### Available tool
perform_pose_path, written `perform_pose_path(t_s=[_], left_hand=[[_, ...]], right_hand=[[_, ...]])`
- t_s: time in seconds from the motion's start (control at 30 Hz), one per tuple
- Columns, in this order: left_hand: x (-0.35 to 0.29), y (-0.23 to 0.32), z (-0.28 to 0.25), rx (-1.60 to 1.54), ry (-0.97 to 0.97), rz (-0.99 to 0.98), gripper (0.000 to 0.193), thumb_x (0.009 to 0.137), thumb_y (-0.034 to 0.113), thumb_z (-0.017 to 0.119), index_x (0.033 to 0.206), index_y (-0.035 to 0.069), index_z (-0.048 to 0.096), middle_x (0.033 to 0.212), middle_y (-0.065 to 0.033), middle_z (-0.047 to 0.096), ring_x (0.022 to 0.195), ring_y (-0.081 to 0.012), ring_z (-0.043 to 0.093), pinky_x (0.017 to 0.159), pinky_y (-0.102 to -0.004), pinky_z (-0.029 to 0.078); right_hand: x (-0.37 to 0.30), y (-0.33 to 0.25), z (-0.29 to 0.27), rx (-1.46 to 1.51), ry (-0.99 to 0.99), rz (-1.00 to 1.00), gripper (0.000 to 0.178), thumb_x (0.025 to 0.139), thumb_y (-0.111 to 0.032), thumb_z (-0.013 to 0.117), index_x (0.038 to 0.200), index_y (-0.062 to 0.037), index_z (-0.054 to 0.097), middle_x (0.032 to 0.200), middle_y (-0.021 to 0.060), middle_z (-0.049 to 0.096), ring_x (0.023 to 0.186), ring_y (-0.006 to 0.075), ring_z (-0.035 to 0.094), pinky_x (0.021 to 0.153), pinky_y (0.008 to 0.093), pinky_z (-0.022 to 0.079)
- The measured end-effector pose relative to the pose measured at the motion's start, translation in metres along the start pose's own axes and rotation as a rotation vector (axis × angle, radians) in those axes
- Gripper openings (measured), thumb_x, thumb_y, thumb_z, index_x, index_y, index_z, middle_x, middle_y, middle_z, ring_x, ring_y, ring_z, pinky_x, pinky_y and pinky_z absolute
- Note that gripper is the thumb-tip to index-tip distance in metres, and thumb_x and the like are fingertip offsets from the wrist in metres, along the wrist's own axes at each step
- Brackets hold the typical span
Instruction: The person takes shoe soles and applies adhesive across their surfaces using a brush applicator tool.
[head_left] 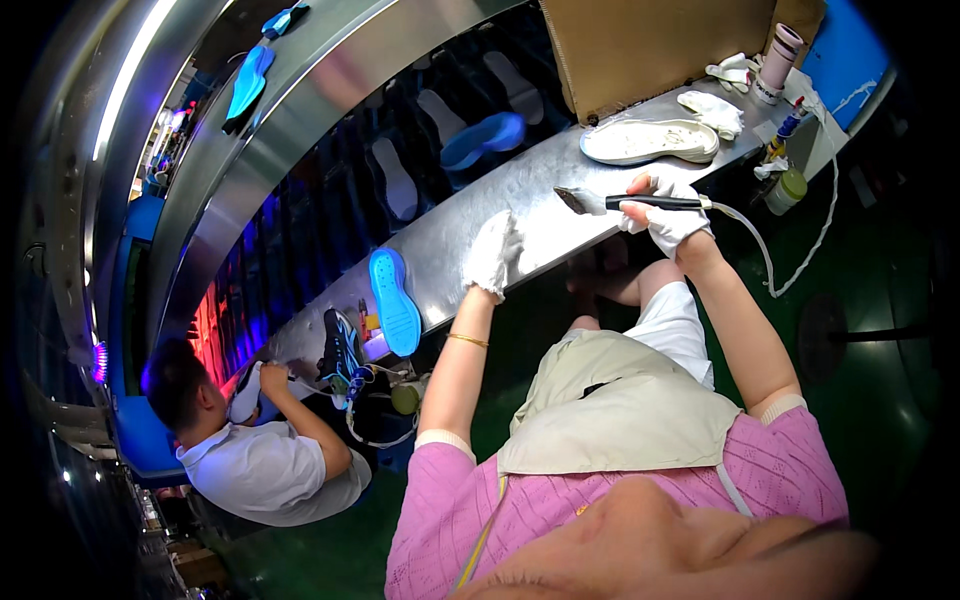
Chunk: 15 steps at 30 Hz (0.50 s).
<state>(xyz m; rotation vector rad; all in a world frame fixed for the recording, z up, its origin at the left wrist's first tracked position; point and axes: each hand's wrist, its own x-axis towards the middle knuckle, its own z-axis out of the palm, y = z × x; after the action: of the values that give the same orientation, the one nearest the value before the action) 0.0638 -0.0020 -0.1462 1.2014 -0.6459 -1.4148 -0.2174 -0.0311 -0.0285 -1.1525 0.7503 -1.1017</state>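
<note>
Gripping the brush [655, 202], the right hand [675, 222] seems ready to coat, next probably needing the white sole [648, 142] beyond it; whether the left hand [492, 254] is open is unclear.

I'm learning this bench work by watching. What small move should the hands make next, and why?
Probably move the left hand forward to the blue sole beyond the metal ledge: nothing shows in that hand and this sole lies just past it, while the right hand is already taken up with a black-handled tool.
</note>
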Motion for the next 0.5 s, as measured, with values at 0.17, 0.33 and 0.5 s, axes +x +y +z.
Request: perform_pose_path(t_s=[0.17, 0.33, 0.5], left_hand=[[0.041, 0.04, -0.029, 0.951, 0.083, 0.466, 0.056, 0.08, 0.033, 0.067, 0.123, -0.001, 0.053, 0.123, -0.0201, 0.055, 0.114, -0.03, 0.053, 0.097, -0.0363, 0.041], [0.093, 0.086, -0.03, 1.842, 0.152, 0.541, 0.084, 0.071, 0.044, 0.07, 0.137, 0.004, 0.037, 0.139, -0.02, 0.039, 0.13, -0.0359, 0.034, 0.109, -0.0499, 0.024], [0.156, 0.095, -0.009, 1.864, 0.115, 0.491, 0.092, 0.069, 0.044, 0.071, 0.142, 0.008, 0.029, 0.145, -0.0171, 0.031, 0.135, -0.0361, 0.026, 0.112, -0.0489, 0.017]], right_hand=[[0.01, 0.01, -0.003, 0.063, -0.028, 0.062, 0.018, 0.079, 0.0, 0.067, 0.093, -0.0032, 0.055, 0.078, 0.0055, 0.062, 0.068, 0.0101, 0.059, 0.064, 0.0209, 0.048], [0.027, 0.021, -0.018, 0.024, 0.041, 0.134, 0.019, 0.076, 0.002, 0.07, 0.091, -0.003, 0.058, 0.078, 0.0034, 0.06, 0.068, 0.0094, 0.058, 0.064, 0.0217, 0.048], [0.042, 0.028, -0.021, -0.047, 0.101, 0.188, 0.019, 0.076, 0.0, 0.068, 0.089, -0.0034, 0.054, 0.076, 0.0071, 0.063, 0.063, 0.0115, 0.06, 0.06, 0.0221, 0.049]])
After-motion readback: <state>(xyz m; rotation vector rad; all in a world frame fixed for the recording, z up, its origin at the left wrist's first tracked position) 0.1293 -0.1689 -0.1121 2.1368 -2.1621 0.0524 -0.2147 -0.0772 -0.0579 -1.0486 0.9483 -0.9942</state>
